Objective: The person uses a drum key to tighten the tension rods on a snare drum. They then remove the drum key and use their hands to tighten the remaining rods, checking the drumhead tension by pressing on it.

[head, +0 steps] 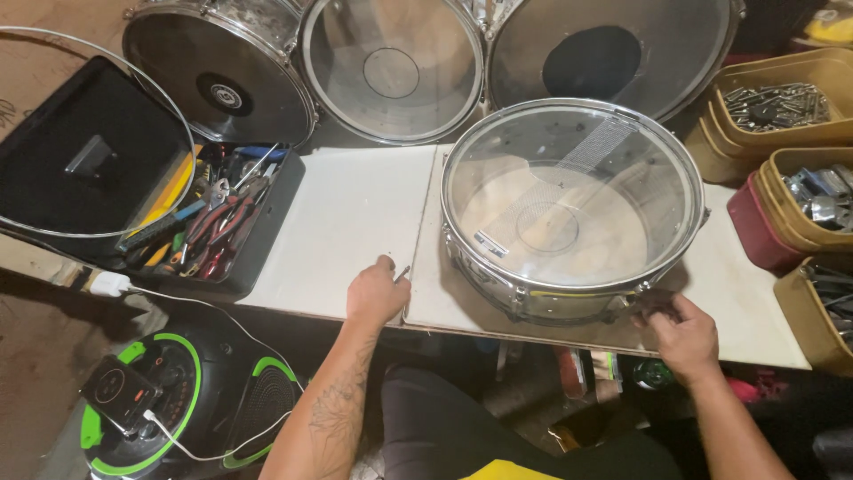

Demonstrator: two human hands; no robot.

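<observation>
We see one chrome-rimmed snare (569, 213) with a clear, glossy head on the white desk (355, 222). Our left hand (375, 293) pinches a small rod (402, 273); our right hand (682, 333) grips its near lug. Three drums (391, 67) stand far.

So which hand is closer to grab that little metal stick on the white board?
The left hand. The small metal rod lies right at its fingertips, on the white board. The right hand is over at the snare drum, touching its near rim, so it would probably have to reach across.

White desk (355, 222) with a centre seam, brown floor (35, 356) below, lit from above; drums (391, 71) stand behind.
</observation>
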